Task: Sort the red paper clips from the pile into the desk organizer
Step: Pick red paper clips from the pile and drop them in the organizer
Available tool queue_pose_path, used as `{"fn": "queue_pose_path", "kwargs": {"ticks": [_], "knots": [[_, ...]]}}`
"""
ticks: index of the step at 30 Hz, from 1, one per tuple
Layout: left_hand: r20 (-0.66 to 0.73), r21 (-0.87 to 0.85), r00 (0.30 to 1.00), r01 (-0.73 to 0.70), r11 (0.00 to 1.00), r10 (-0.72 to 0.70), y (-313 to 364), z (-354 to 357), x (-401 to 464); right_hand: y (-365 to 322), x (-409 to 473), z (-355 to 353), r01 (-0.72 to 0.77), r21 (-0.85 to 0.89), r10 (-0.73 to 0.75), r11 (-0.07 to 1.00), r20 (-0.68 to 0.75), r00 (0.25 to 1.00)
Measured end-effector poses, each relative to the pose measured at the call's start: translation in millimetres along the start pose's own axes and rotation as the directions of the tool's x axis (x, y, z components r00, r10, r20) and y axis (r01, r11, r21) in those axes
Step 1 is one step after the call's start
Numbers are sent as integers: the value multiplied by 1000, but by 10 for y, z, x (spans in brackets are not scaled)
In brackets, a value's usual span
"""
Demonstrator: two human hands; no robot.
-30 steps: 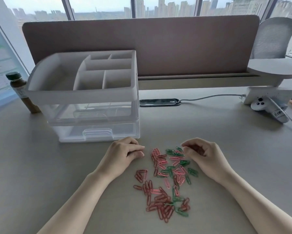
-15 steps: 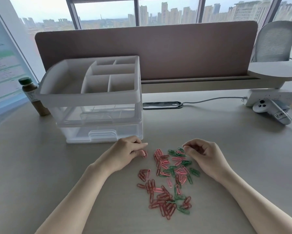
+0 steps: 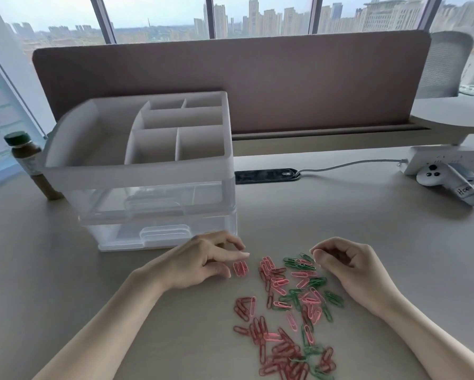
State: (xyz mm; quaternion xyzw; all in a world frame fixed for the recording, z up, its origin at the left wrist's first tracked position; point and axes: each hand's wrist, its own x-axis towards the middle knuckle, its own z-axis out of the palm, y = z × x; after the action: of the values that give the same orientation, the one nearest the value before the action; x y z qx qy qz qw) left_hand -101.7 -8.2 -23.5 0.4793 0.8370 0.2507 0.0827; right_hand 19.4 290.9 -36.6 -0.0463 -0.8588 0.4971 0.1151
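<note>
Leftmost, the desk organizer stood on the desk, its top compartments bare as far as we could see, 2 clear drawers below. Our left hand lay just in front of it, fingers loosely spread, gripping nothing; a small cluster of red clips sat at its fingertips, set apart from the pile. Red and green paper clips lay mixed and overlapping there. Our right hand curled at the pile's far edge; whether it pinched a clip, we could not tell. Risks, as we judged them: interlocked clips could drag a green 1 along with a red; thin flat wire could slip from fingertips on the smooth desk; a dropped clip could scatter.
</note>
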Motion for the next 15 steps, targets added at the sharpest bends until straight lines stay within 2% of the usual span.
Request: {"fn": "queue_pose_path", "kwargs": {"ticks": [4,8,11,15], "knots": [[-28,136,995,-94,986,98,44,90,52,-38,12,9,-7,-20,7,1000,-6,1000],[-131,119,986,-89,989,105,140,127,35,-113,21,44,-8,-47,8,999,9,1000],[-162,146,985,-32,989,55,238,169,10,-226,83,98,17,-165,-10,986,42,999],[-207,207,974,135,969,-92,340,294,-25,-459,246,281,87,-393,11,915,241,970]]}}
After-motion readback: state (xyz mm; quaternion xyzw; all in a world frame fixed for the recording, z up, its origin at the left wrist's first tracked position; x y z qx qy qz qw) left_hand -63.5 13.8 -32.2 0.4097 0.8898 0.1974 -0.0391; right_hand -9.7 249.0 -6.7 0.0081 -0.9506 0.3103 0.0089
